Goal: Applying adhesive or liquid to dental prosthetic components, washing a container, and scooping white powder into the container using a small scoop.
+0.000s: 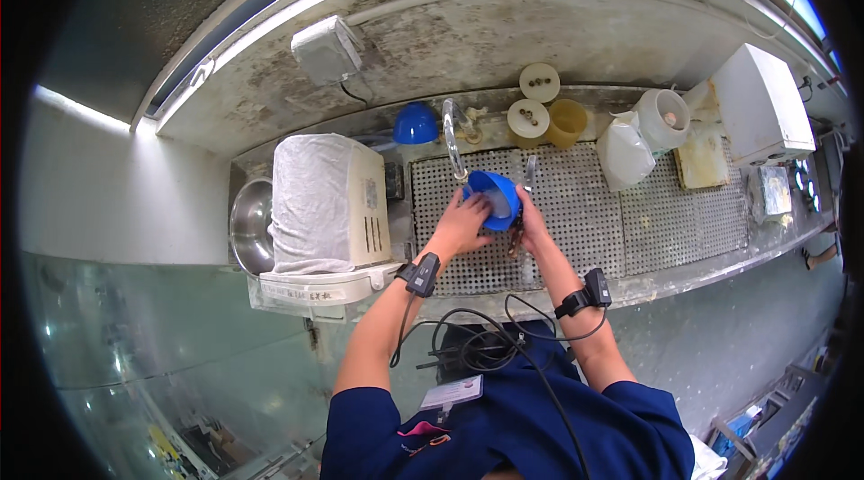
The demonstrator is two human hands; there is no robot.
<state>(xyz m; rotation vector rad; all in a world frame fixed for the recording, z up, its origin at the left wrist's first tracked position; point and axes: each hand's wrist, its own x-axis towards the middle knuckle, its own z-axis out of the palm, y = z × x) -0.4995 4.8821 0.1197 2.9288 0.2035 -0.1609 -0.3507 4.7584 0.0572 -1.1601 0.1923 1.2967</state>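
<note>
A blue mixing bowl (505, 196) is tilted under the curved metal faucet (453, 140), and its inside looks pale and wet. My right hand (532, 221) grips the bowl by its right side. Below that hand's fingers hangs a small brown, dark-mottled piece (515, 241); its kind is unclear, and I cannot tell whether the hand holds it. From the left, my left hand (462, 226) reaches over the rim, fingers stretched into the bowl, the tips partly blurred.
Beneath lies a perforated grate (576, 210). A second blue bowl (416, 124) sits behind left. A cloth-covered box (315, 201) and steel basin (253, 226) stand left. Yellowish tub (567, 124), white jug (625, 152) and white box (763, 107) stand right. Cables (486, 340) hang before me.
</note>
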